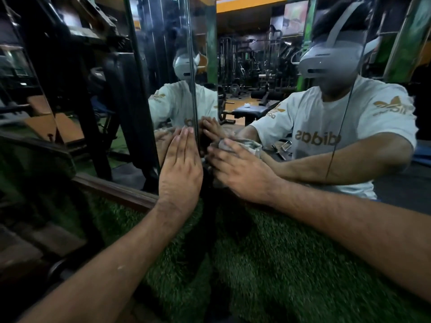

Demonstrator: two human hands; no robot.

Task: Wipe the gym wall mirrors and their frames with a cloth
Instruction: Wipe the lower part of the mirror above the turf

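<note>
Dim gym, artificial turf (291,264) below the wooden frame (116,190). Bracing left hand (180,164), fingers straight and pressed together, flat on the mirror (268,66). Pressing bunched cloth (247,146) under curled right hand (235,169) beside the mirror's vertical seam, low down. Risking fresh smears from the bare palm. Lying crosswise, no clear pointing end.

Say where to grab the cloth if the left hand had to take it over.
Best guess: the bunched end of the cloth sticking out above the right hand, pinched from above. The right hand presses the rest against the mirror, so only that upper edge is free. The left hand lies flat on the glass beside it.
</note>
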